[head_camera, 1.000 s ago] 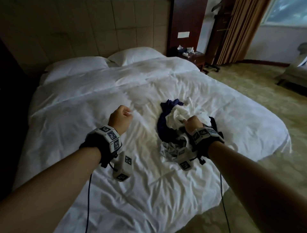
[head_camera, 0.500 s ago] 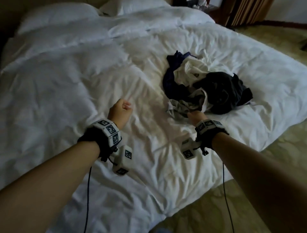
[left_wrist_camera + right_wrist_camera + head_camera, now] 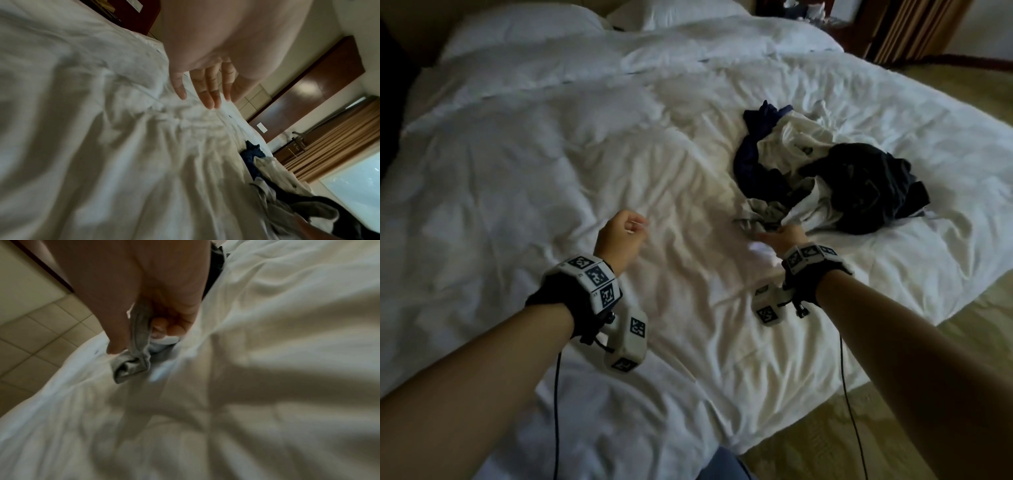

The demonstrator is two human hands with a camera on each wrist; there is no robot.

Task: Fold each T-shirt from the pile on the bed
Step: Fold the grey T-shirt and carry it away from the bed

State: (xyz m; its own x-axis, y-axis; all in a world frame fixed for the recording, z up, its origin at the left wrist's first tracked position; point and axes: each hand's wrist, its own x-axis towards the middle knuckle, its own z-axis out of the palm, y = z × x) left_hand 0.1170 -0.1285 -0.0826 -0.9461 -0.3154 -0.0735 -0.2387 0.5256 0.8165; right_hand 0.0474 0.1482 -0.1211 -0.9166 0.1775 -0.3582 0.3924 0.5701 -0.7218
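Nearest the camera, two bare forearms reach out over a white duvet (image 3: 524,192) that covers the bed, each wrist wrapped in a black band carrying white marker blocks. The left hand (image 3: 619,236) hangs above the rumpled duvet, well to the left of the clothes; in the left wrist view its fingers (image 3: 207,87) are stretched out, loosely spread and holding nothing, with the tips just above the cloth. The right hand (image 3: 786,236) is at the near edge of the pile of T-shirts (image 3: 825,171), and the right wrist view shows its thumb and curled fingers (image 3: 172,327) clamped on a bunched fold of a grey and white T-shirt (image 3: 133,360), the grey hem sticking out below the thumb and resting on the duvet. That shirt lies on the near side of the pile, with its grey and white folds trailing from the hand back into the heap. Behind it in the pile are a black T-shirt (image 3: 869,185) on the right, a white one (image 3: 791,144) in the middle and a dark blue one (image 3: 753,161) along the left and far side, all crumpled together on the right half of the bed. Beyond the pile the duvet runs up to two white pillows (image 3: 524,27) at the head of the bed, and brown curtains (image 3: 917,31) hang in the far right corner above a patterned carpet (image 3: 962,85).
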